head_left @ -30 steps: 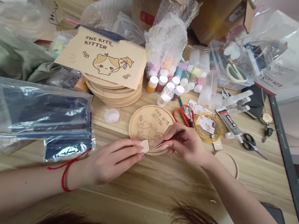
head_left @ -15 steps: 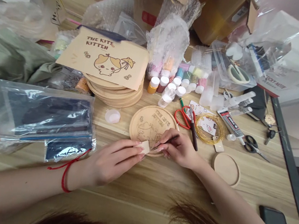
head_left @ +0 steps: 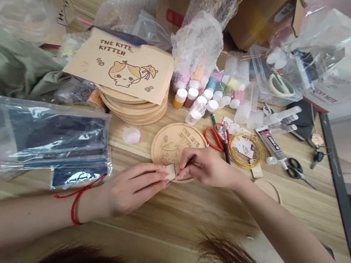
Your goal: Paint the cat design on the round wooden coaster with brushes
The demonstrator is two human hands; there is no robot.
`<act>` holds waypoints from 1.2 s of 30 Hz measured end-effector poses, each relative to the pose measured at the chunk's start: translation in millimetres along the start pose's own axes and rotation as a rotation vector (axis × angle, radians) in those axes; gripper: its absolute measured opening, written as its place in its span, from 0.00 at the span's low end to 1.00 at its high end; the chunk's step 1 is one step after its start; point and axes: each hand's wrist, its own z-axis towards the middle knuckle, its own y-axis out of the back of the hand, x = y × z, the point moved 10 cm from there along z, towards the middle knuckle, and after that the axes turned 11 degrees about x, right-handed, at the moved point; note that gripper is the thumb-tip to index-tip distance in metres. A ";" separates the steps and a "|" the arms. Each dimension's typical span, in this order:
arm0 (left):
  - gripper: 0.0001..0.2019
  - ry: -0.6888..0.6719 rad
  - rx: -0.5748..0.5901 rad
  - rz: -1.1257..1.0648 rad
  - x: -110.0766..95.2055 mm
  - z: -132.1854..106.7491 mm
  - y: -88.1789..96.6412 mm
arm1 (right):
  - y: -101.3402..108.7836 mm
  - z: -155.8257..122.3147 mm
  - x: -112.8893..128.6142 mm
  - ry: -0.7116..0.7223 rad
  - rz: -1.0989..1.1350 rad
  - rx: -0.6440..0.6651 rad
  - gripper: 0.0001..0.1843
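My left hand is closed on a small pale wooden piece, pinched between thumb and fingers at the near edge of a round wooden plaque. Kitten line art and "The Kite Kitten" lettering mark the plaque, partly covered by my hands. My right hand grips dark tweezers, their tips close to the right edge of the small piece; whether they hold anything I cannot make out. Behind lies a sheet with the coloured kitten drawing, resting on a stack of round wooden plaques.
Paint jars, red-handled pliers, a coil of gold wire and a glue tube sit beyond my hands. A small plastic cup and a plastic-wrapped pack are to the left. Boxes stand at the back.
My right hand has shifted slightly left and turned, bringing the tweezers more upright against the small wooden piece. My right forearm now covers more of the round wooden tray and the phone. My left hand stays almost still.
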 end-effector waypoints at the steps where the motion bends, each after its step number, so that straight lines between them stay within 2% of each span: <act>1: 0.12 0.002 -0.003 0.004 0.2 0.9 0.9 | -1.2 4.3 2.6 0.007 -0.018 0.044 0.11; 4: 0.11 -0.004 0.009 0.020 -1.2 4.7 3.0 | -5.0 13.8 9.5 0.046 -0.066 0.156 0.12; 7: 0.11 -0.015 0.026 0.025 -2.9 7.1 4.5 | -4.3 13.3 6.8 0.033 0.011 0.181 0.08; 11: 0.12 -0.002 0.050 0.018 -1.9 5.9 3.1 | 7.8 -4.8 -8.8 -0.034 0.252 0.004 0.03; 13: 0.13 0.012 0.056 0.022 -0.9 4.7 2.5 | 11.7 -15.5 -15.0 -0.047 0.305 -0.098 0.04; 15: 0.13 0.019 0.057 0.030 -0.8 4.2 2.2 | 9.0 -21.6 -19.9 -0.057 0.338 -0.140 0.07; 21: 0.11 0.048 0.037 0.019 0.7 3.3 0.9 | -1.0 -23.9 -32.8 -0.032 0.438 -0.210 0.09; 36: 0.13 0.052 0.019 -0.016 0.2 1.1 0.3 | -4.2 -25.5 -40.4 -0.034 0.421 -0.198 0.07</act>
